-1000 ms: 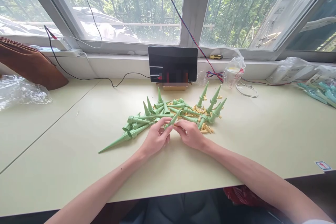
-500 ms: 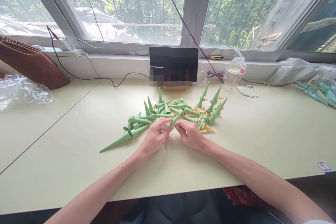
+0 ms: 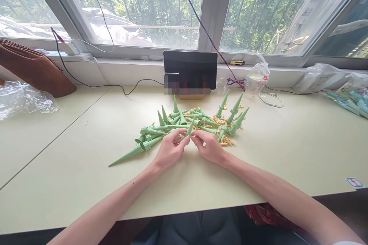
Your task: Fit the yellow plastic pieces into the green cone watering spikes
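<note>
My left hand is closed around a green plastic watering spike, whose tip points up and slightly right. The thumb and fingers of my right hand are pinched together against the spike's right side; whatever is between them is hidden. Beyond both hands spreads a heap of green spikes, some lying and some standing on end. Small yellow pegs lie among them, mostly on the right. Several upright spikes at the heap's right have yellow pegs sticking out of their sides.
A black tablet leans on a small stand at the back of the table. A bagged cup and a coiled white cable are at its right. Clear plastic wrap lies far left, bagged teal parts far right.
The spike in my left hand has turned more upright, its tip shifting left. My right fingers stay close to its side, with a slight change in their pinch.
</note>
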Motion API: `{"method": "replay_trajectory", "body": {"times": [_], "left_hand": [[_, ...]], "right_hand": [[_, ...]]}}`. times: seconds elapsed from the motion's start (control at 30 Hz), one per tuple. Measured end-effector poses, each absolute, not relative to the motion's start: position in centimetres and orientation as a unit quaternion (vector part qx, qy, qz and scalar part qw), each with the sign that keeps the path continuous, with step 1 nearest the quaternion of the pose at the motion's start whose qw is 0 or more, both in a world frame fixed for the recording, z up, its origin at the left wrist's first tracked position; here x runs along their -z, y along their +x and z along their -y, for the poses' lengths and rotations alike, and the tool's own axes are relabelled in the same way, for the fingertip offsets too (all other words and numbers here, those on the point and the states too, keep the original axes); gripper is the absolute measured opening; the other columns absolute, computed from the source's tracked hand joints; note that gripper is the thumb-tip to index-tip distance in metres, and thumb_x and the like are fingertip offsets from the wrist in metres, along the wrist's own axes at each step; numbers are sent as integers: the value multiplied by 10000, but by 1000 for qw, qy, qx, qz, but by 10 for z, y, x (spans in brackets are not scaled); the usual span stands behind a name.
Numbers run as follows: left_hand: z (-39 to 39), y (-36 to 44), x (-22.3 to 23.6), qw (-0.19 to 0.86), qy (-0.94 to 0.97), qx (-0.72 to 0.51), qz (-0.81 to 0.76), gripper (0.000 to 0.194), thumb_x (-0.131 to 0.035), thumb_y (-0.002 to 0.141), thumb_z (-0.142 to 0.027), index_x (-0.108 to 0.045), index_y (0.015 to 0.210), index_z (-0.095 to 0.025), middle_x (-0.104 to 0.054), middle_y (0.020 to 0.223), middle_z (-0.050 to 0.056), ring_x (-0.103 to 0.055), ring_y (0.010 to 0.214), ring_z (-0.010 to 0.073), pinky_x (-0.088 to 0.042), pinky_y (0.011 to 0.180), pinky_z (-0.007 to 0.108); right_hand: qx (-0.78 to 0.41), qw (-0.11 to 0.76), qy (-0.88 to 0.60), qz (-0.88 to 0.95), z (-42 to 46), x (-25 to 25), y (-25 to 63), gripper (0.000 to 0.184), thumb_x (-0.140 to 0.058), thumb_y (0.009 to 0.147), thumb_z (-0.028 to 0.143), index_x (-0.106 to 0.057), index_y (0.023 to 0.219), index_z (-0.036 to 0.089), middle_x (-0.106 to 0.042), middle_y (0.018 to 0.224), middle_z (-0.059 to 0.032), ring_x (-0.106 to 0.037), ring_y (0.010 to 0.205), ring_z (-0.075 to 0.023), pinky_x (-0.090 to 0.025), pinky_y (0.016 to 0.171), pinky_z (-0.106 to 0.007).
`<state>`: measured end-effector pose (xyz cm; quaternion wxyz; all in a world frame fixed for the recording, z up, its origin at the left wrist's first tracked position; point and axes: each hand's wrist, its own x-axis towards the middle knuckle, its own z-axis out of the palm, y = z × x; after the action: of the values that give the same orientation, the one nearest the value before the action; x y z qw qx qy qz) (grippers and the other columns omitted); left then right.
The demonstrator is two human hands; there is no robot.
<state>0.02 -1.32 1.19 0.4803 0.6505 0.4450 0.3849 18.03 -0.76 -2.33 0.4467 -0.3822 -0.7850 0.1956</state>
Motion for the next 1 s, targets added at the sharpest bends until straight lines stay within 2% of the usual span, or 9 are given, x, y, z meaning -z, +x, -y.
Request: {"method": "replay_trajectory", "body": {"times": [0.27, 0.5, 0.63, 0.87, 1.0], "left_hand": [[11, 0, -11, 490, 623, -403, -457, 281, -626, 878, -435, -633, 1023, -194, -508, 550, -42, -487, 475, 109, -404, 432, 211], [12, -1, -12, 487, 620, -403, -465, 264, -619, 886, -430, -619, 1009, -197, -491, 530, -53, -470, 462, 101, -405, 424, 197], [13, 0, -13, 487, 618, -405, -465, 274, -622, 881, -432, -618, 1023, -197, -519, 582, -43, -477, 466, 97, -416, 421, 199], [13, 1, -11, 487, 620, -412, -457, 296, -645, 859, -426, -622, 1040, -193, -623, 817, 13, -502, 494, 79, -434, 423, 202], [11, -1, -8, 495, 621, -411, -447, 324, -674, 836, -418, -631, 1061, -189, -630, 759, 4, -491, 480, 81, -430, 421, 202]], "right_hand": [[-194, 442, -383, 788, 7, 25, 181, 144, -515, 971, 287, -602, 1039, 194, -652, 876, -64, -597, 714, -165, -518, 607, -282], [-171, 449, -387, 787, 7, 24, 181, 135, -497, 987, 264, -612, 1009, 197, -624, 849, -47, -583, 730, -155, -506, 596, -257], [-163, 451, -381, 790, 7, 23, 181, 139, -493, 991, 247, -615, 1040, 202, -623, 895, -56, -594, 763, -157, -506, 624, -258], [-146, 453, -372, 797, 7, 26, 181, 165, -454, 1002, 210, -613, 1045, 201, -622, 883, -59, -575, 743, -158, -479, 628, -268], [-142, 452, -370, 799, 7, 28, 182, 161, -447, 1001, 199, -604, 1035, 199, -613, 868, -57, -561, 727, -156, -470, 629, -271]]}}
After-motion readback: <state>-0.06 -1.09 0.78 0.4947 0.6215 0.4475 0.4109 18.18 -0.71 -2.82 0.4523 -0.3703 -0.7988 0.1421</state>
